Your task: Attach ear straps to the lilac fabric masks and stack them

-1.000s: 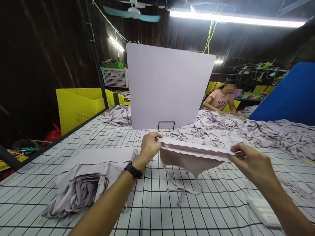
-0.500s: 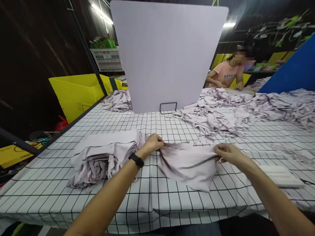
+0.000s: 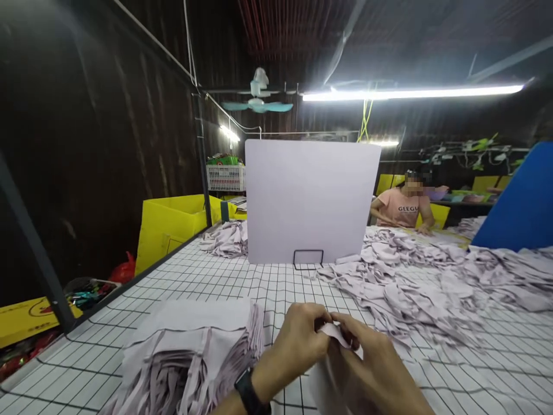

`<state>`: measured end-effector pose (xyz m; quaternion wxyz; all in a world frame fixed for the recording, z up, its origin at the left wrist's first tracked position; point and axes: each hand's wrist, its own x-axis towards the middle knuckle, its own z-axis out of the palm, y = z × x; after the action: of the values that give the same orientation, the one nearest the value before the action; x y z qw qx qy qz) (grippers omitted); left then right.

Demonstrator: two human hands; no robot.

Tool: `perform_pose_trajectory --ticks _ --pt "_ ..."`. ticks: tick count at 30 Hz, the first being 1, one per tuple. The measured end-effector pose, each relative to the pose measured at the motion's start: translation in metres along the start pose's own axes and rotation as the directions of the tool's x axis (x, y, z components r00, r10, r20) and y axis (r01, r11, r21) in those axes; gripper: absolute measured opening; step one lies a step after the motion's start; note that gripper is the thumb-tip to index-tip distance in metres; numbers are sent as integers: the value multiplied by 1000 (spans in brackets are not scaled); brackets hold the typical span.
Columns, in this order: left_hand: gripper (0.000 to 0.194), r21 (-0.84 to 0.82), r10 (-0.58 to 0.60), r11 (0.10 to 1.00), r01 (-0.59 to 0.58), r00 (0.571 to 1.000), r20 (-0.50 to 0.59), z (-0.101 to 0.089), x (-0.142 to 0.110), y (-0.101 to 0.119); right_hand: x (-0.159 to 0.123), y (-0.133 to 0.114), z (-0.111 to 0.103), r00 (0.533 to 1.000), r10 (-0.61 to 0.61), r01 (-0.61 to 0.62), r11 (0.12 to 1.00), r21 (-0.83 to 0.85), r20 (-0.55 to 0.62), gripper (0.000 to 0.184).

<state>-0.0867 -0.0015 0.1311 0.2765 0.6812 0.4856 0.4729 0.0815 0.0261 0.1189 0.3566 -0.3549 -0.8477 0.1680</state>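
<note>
Close together above the table, my left hand (image 3: 305,334) and my right hand (image 3: 367,351) both pinch the upper edge of a pale lilac cloth piece (image 3: 332,333). Its lower part hangs down between my wrists, blurred and partly covered by the right hand. Both hands are closed, and a dark watch sits on my left wrist. To the left of my left hand lies a thick stack of folded pale lilac cloth pieces (image 3: 190,317), with strips hanging at its front.
A grid-patterned cloth covers the table (image 3: 173,276). An upright pale board (image 3: 311,202) stands on a wire stand (image 3: 308,259) ahead. Loose cloth heaps (image 3: 406,288) spread across the right. A co-worker (image 3: 404,207) sits behind them, beside a blue panel (image 3: 514,202). Yellow bins (image 3: 173,230) stand at left.
My hands have come together from holding the cloth stretched wide, so it now bunches between them. The camera view has tilted up, showing the ceiling light and fan.
</note>
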Motion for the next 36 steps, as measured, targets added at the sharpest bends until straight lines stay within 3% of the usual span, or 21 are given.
perform_pose_trajectory --ticks 2,6,10,13,17,21,24,26,29,33,36 --pt "29 128 37 991 -28 997 -67 -4 -1 7 1 -1 -5 997 -56 55 998 -20 -50 32" --pt "28 315 -20 948 49 995 -97 -8 -4 16 3 -8 -25 964 -82 57 993 -103 -254 29" --pt "19 364 -91 921 135 987 -135 -13 -8 11 7 -23 -58 920 -88 5 977 -213 -382 24" --pt "19 369 -177 900 231 969 -175 -17 -11 1 6 -32 -78 899 -22 -74 977 -201 -437 24" --pt "20 290 -299 906 309 951 -80 -15 -13 -20 0 -35 -91 877 55 -145 978 -153 -477 27" --pt "13 178 -322 929 323 946 -37 -20 -14 -32 -2 -28 -111 797 103 -247 955 -164 -595 25" --pt "11 -102 -337 934 342 939 64 -42 -8 -19 0 -18 -134 724 248 -407 907 -108 -644 24" --pt "20 -330 -305 874 357 931 198 -60 1 -2 2 -10 -145 687 375 -489 872 -14 -622 24" --pt "27 -492 -229 801 340 934 274 -82 16 23 3 3 -155 665 498 -542 835 99 -556 22" --pt "28 -522 -129 816 246 959 251 -94 26 40 1 12 -161 669 533 -572 814 98 -518 19" --pt "8 -352 -106 918 182 968 226 -92 27 44 2 14 -165 681 547 -597 800 65 -486 16"
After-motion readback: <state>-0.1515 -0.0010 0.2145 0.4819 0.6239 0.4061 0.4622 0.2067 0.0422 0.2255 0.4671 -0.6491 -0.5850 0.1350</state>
